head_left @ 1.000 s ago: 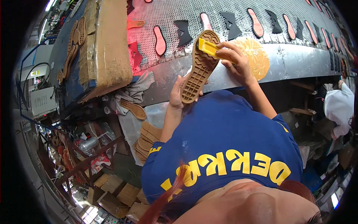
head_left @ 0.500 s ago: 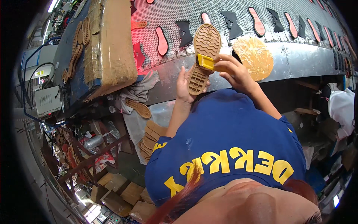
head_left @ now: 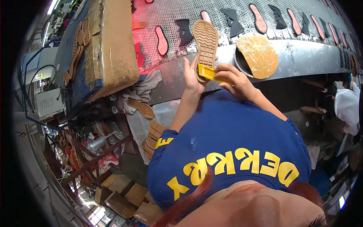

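Note:
My left hand [head_left: 193,75] grips a tan rubber shoe sole [head_left: 206,38] near its heel end. The sole stands tilted above the metal edge, its wavy tread facing me. Between the closed fingers of my right hand [head_left: 235,80] is a yellow flat plastic tool [head_left: 207,72]. Its broad end lies across the sole's heel and hides part of the grid pattern there. Just beyond my right hand sits a round dark pan with a scuffed orange disc [head_left: 261,56] over it.
Pink insoles [head_left: 162,41] and black cut pieces [head_left: 232,22] lie in rows on a perforated conveyor [head_left: 211,9]. A cardboard-covered block [head_left: 117,41] stands at left. More soles [head_left: 154,134] are stacked near my left elbow; another single sole [head_left: 140,108] lies by a grey cloth [head_left: 141,89].
The yellow tool has moved down from the sole's middle to its heel end. The sole has shifted slightly up and left. Pieces on the conveyor have drifted a little left.

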Motion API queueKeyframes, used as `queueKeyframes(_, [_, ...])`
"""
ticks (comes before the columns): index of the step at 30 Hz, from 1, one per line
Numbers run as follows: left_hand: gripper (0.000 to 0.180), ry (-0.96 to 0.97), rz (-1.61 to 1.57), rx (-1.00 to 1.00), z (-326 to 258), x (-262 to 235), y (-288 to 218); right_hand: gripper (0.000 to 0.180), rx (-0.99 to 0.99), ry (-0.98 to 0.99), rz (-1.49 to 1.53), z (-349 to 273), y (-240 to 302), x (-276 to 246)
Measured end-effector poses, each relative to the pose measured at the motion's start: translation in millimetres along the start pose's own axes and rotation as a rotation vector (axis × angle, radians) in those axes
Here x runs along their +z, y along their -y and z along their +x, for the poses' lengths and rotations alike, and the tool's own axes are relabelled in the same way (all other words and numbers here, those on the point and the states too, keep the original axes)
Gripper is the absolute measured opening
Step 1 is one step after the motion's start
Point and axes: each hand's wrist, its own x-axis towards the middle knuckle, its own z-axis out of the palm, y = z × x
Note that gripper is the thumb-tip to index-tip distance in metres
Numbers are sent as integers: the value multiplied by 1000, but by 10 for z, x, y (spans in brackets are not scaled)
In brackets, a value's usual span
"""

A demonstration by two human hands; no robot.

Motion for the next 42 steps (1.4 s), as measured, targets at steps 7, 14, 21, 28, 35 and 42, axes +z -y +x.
queueKeyframes(7, [85,103,61,-94,42,-115,-63,26,18,89,75,22,-21,-94])
queueKeyframes(14, [89,46,-25,-208,40,-62,-143,21,26,209,201,126,-21,-242])
queueKeyframes(21, [95,125,20,-415,39,-122,-289,18,35,351,352,334,-86,-389])
queueKeyframes(28, [103,367,-60,-484,27,-227,-356,18,50,400,442,548,-158,-620])
queueKeyframes(35, [74,429,-107,-241,60,-208,-294,36,379,-699,1113,-151,-800,-792])
queueKeyframes(42, [75,418,108,435,-122,-234,-296,24,638,-303,-344,-1023,-1523,-243])
